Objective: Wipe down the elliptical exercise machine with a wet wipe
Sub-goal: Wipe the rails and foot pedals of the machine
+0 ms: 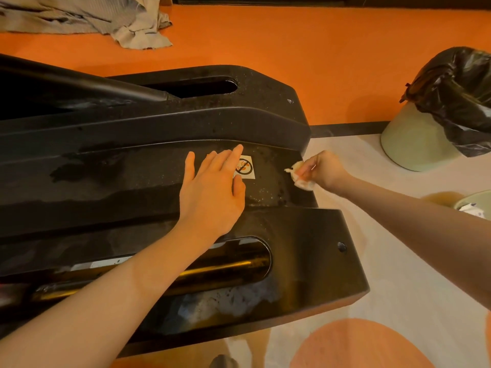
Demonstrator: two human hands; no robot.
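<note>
1. The elliptical exercise machine (148,181) fills the left and centre of the head view: a black plastic base with two long raised rail housings and a lower flat panel between them.
2. The left hand (212,189) lies flat on that middle panel, fingers straight and spread, holding nothing. Its fingertips reach the curved edge of the far housing.
3. A small white warning sticker (248,168) with a red prohibition circle sits on the panel, partly covered by the left hand's fingers.
4. The right hand (322,170) is at the right end of the middle panel, its fingers curled round a crumpled white wet wipe (299,176). The wipe touches the machine's end edge, just beside the floor.
5. The black surface shows dull wet-looking streaks and fine pale specks, thickest near the sticker and on the near housing.
6. In the near housing, a long slot exposes a shiny metal tube (212,269); the left forearm crosses over it.
7. A pale green bin (414,144) lined with a black plastic bag (457,96) stands on the floor to the right, well apart from the machine.
8. A rumpled grey cloth (106,19) lies on the orange floor at upper left, beyond the machine.
9. The floor (398,261) near the right arm is pale with orange shapes.
</note>
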